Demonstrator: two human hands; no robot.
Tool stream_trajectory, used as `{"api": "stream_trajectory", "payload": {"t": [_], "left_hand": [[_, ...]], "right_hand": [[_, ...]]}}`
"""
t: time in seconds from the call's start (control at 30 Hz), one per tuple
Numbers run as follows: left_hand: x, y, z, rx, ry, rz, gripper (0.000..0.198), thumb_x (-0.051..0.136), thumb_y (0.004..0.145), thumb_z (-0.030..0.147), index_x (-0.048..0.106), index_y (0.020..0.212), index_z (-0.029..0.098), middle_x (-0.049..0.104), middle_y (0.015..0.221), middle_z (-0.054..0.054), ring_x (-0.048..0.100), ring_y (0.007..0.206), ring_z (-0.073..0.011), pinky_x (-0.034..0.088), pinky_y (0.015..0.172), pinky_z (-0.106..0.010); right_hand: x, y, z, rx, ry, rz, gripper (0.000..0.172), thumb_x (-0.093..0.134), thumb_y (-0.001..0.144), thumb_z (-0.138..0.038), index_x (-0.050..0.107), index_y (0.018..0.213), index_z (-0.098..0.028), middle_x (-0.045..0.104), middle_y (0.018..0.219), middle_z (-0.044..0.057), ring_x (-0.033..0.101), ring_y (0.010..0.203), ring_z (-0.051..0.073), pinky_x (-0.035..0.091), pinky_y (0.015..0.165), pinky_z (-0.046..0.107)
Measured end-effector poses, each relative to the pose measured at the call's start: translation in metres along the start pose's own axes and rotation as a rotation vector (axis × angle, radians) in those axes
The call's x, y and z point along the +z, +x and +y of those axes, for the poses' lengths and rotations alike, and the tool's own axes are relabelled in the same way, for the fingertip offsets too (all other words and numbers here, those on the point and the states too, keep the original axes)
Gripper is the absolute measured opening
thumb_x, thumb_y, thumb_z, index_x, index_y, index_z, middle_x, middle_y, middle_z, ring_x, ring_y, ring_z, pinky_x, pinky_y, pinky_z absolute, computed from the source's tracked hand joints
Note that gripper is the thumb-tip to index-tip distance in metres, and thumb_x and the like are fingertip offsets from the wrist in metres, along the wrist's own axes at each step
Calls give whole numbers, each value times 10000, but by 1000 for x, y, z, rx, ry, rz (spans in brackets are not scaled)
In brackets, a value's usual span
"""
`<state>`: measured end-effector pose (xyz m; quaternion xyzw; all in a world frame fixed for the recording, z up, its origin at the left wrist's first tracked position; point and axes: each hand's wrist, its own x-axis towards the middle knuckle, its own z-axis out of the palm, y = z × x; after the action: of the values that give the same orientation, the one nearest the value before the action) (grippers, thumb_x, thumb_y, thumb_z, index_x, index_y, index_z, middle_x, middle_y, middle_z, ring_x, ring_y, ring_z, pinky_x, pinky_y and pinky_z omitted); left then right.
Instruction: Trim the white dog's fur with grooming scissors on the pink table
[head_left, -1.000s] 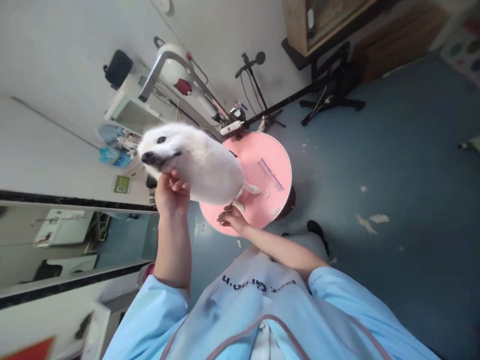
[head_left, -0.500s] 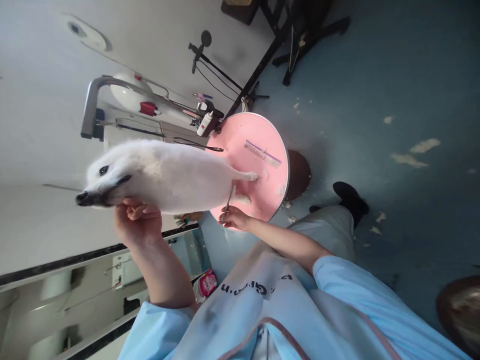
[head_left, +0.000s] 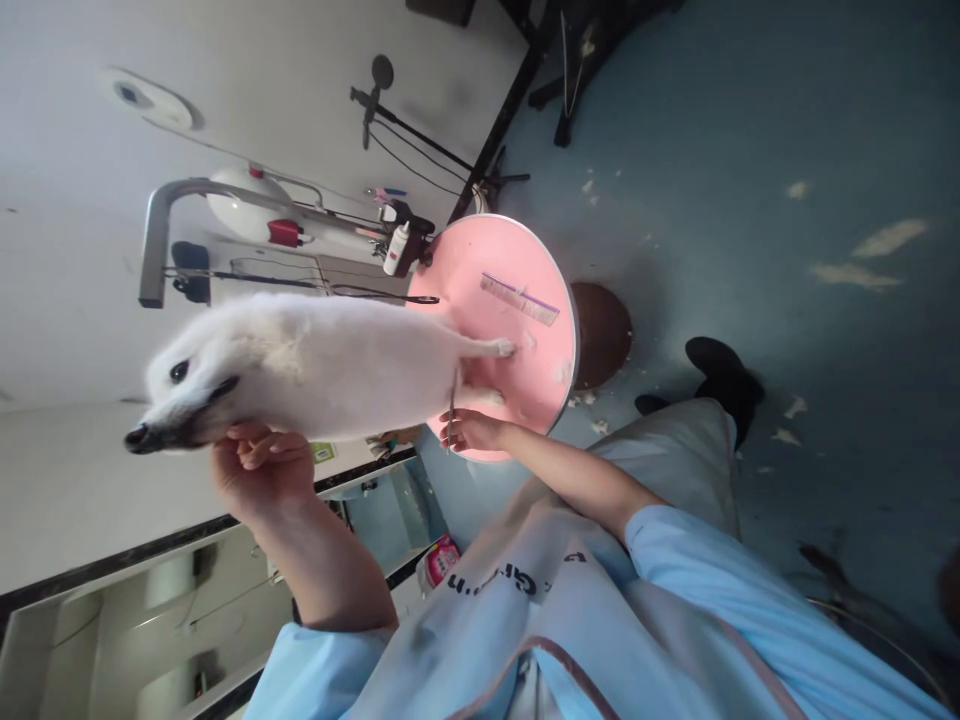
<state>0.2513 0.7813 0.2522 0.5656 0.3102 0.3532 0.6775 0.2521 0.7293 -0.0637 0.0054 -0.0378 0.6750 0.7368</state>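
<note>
A small white dog stands on a round pink grooming table; the view is tilted, so the dog looks stretched to the left. My left hand is closed under its chin and holds up the head. My right hand is closed on thin scissors whose blades point at the dog's front legs. A purple comb lies on the table top beyond the paws.
A metal grooming arm with a leash stands behind the dog. Bottles sit at the table's far edge. White fur clippings lie scattered on the blue floor. A black stand and my black shoe are on the floor.
The camera has tilted more, shifting the dog's head left and down in view. My left hand stays under the chin. The scissors in my right hand remain at the front legs.
</note>
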Motion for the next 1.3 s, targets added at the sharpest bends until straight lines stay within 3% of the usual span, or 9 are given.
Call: {"api": "stream_trajectory", "payload": {"t": [0.07,0.2,0.37,0.47,0.8,0.93,1.07,1.2,1.3], "left_hand": [[-7,5,1,-2,-25,-9,301,529,888,227,445,604,171,683,599,129,471,328,23,448,435,-101],[-20,14,2,12,-91,-36,276,527,841,214,415,594,168,682,584,93,471,304,6,409,417,-119],[-33,19,4,-17,-141,-91,221,552,798,191,423,620,164,707,634,74,512,332,-6,417,451,-138],[-35,19,4,-20,-145,-94,232,563,769,180,396,609,165,712,651,75,520,338,-13,431,462,-159],[-20,4,2,2,-150,107,211,532,803,191,409,633,176,660,598,84,482,318,-16,420,419,-172],[-16,0,2,-7,-144,146,189,505,817,195,431,644,177,666,600,87,482,316,-17,437,427,-178],[-16,-1,3,1,-152,191,162,515,748,170,411,624,173,675,609,80,473,308,-12,432,424,-165],[-14,-4,2,8,-162,223,158,535,719,170,409,623,171,674,607,83,465,300,-10,428,422,-158],[-7,-7,1,5,-166,274,189,512,736,180,373,608,174,671,601,83,466,296,-17,425,412,-171]], "right_hand": [[4,-1,-1,-40,-13,46,435,826,590,-169,536,910,-219,665,761,-20,690,755,159,463,619,227],[15,-4,-1,-52,83,15,422,816,650,-350,550,950,-220,699,823,4,701,790,171,486,665,255],[26,-4,3,-75,26,128,517,846,524,-227,514,920,-235,676,746,-38,693,746,167,460,621,238],[31,-5,0,-37,92,104,453,812,593,-365,532,919,-224,701,812,-9,699,775,165,485,655,249],[37,-12,-10,38,58,101,434,793,632,-331,532,962,-225,689,834,-7,702,785,167,497,654,248],[35,-18,-18,62,-4,159,476,802,588,-199,508,960,-239,677,802,-14,710,800,189,487,632,245],[35,-26,-33,118,50,122,374,757,680,-322,517,952,-233,691,828,2,707,785,183,498,633,251],[35,-33,-47,131,-20,138,463,775,581,-170,508,954,-229,682,807,-2,713,799,186,488,608,232],[35,-36,-55,183,8,147,392,754,650,-302,514,949,-219,675,828,15,711,789,181,500,596,237]]}}
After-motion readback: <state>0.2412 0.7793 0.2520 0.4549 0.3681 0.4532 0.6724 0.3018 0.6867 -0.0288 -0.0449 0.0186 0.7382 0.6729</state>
